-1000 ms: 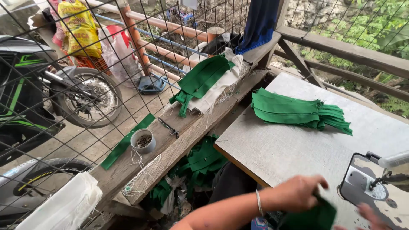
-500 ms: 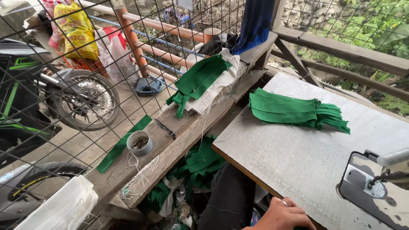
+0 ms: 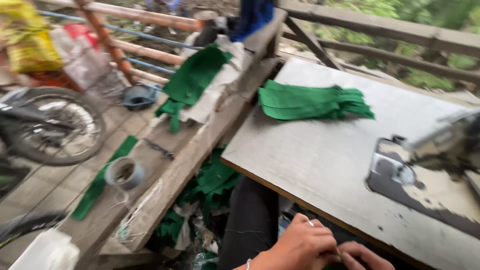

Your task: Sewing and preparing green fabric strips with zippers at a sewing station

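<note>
— Two big surfaces fill most of the view, yes?

— Yes. The grey table [image 3: 310, 150] takes the middle and right. A long wooden plank [image 3: 200, 145] runs up its left side towards the top centre. A motorbike wheel [image 3: 50, 125] sits at the left edge.

— And on them?

— A stack of green cloth pieces [image 3: 310, 102] lies at the table's upper part. A blurred sewing machine [image 3: 440, 145] stands at the right. Green scraps [image 3: 215, 180] lie heaped in the gap under the plank.

— The hands?

— Both are at the bottom edge, just below the table's near rim. The left hand [image 3: 300, 245] lies curled over the right hand [image 3: 362, 255], with their fingertips meeting.

— Gripping what?

— I cannot tell; whatever sits between the fingers is cut off by the frame.

— So what stage is it?

— I'd judge it to be fiddly finger work down in the lap. Any move up to the tabletop would call for clearing that rim first.

— Anything smaller?

— A little cup [image 3: 124, 173] stands on the plank at lower left, and there is a ring [image 3: 310, 223] on the left hand.
</note>
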